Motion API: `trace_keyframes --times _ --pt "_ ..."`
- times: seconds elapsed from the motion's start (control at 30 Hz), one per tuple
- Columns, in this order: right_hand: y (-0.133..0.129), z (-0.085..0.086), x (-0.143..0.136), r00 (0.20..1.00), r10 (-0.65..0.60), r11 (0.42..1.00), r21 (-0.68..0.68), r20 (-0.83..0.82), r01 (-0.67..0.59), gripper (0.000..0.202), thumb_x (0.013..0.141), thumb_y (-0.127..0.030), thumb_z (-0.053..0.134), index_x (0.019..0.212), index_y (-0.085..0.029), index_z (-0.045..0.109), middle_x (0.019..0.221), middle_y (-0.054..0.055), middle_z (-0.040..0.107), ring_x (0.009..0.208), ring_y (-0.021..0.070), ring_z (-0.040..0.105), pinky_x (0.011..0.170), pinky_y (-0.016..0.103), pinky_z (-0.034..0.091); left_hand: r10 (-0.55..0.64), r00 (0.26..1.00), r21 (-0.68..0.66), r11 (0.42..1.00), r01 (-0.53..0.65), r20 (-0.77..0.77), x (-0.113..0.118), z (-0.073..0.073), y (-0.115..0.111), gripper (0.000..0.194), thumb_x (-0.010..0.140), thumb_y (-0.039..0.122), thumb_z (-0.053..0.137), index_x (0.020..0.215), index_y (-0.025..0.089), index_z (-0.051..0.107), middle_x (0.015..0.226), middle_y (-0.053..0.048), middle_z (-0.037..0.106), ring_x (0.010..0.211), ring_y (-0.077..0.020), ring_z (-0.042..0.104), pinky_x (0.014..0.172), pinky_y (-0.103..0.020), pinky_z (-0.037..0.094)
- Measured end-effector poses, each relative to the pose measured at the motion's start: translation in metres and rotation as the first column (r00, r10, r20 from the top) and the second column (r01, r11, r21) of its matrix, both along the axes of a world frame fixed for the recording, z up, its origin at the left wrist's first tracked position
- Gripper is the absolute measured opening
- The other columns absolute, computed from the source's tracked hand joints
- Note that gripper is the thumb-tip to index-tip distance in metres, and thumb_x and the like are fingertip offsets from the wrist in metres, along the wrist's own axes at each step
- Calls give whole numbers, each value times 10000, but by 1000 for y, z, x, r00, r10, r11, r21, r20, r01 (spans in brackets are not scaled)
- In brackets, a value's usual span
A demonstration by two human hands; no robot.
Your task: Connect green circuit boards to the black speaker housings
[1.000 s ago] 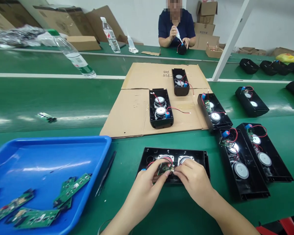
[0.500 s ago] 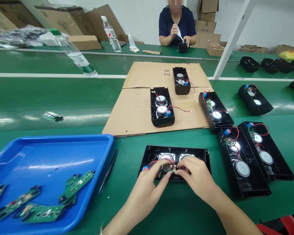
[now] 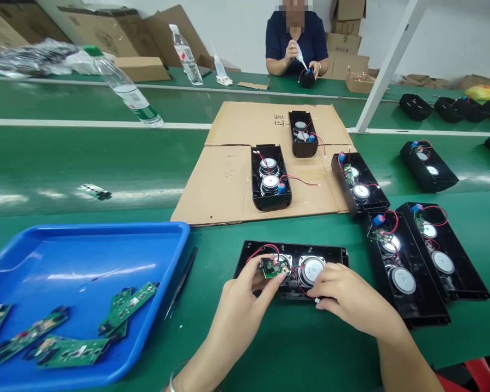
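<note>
A black speaker housing (image 3: pixel 338 255) lies lengthwise in front of me, with two round speakers showing inside, one of them the right speaker (image 3: pixel 311 270). My left hand (image 3: pixel 245 296) pinches a small green circuit board (image 3: pixel 273 267) above the housing's left half. Red wires (image 3: pixel 265 247) run from the board into the housing. My right hand (image 3: pixel 347 296) is closed at the housing's front edge, thumb and finger pinching a wire with a small white connector (image 3: pixel 317 300) at its end.
A blue tray (image 3: pixel 106 231) with several circuit boards stands at the left, black tweezers (image 3: pixel 182 280) beside it. Several speaker housings (image 3: pixel 408 272) stand at the right, others on flattened cardboard (image 3: pixel 212 190). Across the bench a person (image 3: pixel 296 43) holds a white bottle over a black housing.
My right hand has moved right and toward me, away from the board, and now pinches a wire end. My left hand still holds the board, now tilted with its face showing.
</note>
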State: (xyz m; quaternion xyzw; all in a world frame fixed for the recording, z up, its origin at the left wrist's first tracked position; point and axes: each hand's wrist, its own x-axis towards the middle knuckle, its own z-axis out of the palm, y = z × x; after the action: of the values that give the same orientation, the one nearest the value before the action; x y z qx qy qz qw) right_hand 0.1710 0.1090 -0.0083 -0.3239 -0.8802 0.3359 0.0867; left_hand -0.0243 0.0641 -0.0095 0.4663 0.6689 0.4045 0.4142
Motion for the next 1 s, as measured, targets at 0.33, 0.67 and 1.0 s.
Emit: trace_keyframes --times 0.33,0.67,1.0 --pt "-4 -5 -17 982 -69 993 -107 -173 51 262 841 -46 493 948 -193 682 959 8 685 913 139 614 833 247 475 13 999 7 1000 -13 41 -4 4 4 277 731 385 578 941 207 548 746 -20 741 737 -233 714 654 -305 579" --pt "2 -9 -17 982 -64 983 -182 -176 32 307 788 17 485 860 -183 706 1014 31 685 956 149 623 873 247 460 -43 994 -10 999 44 103 -6 5 5 289 752 365 578 991 206 549 820 -21 744 778 -213 708 682 -285 570" --pt "-4 -21 -46 831 -552 812 -273 -70 516 84 787 -108 542 834 -177 545 675 -12 622 609 129 589 561 229 450 -45 981 144 987 72 -188 -2 3 -6 226 812 337 493 1003 231 548 890 -22 729 609 -176 693 495 -240 519"
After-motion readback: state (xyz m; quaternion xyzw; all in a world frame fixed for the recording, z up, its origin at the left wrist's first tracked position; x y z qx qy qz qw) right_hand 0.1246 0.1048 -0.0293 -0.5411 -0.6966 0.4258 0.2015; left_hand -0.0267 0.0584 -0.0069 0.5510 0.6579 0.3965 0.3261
